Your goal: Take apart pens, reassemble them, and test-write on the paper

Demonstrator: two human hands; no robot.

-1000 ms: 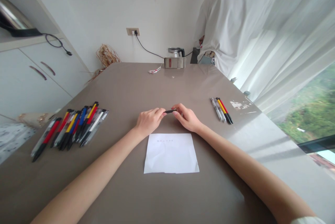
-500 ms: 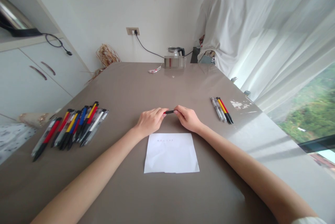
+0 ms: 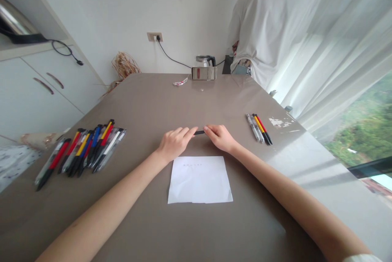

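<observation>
Between my two hands lies a pen (image 3: 199, 132), of which only a short black stretch shows. My left hand (image 3: 176, 143) is closed on its left part, with the thumb along it. The right end sits in the closed fingers of my right hand (image 3: 221, 137). My grip hides the rest of the pen. Just below the hands, a white sheet of paper (image 3: 200, 182) with a faint line of writing lies flat on the table. To the right, several pens (image 3: 259, 128) lie side by side, clear, yellow and red. A bigger pile of pens (image 3: 92, 147) spreads out at the left.
On the brown table (image 3: 153, 98), a propped phone (image 3: 204, 74) stands at the far edge before a glass kettle (image 3: 202, 61). A small wrapper (image 3: 180, 82) lies nearby. A person in a white shirt (image 3: 275, 29) stands behind, right. Torn white scraps (image 3: 280, 123) mark the right side.
My left hand has shifted slightly right along the pen, and the red bit beside its fingers no longer shows. My right hand stays in nearly the same place. The pen groups and paper lie as before.
</observation>
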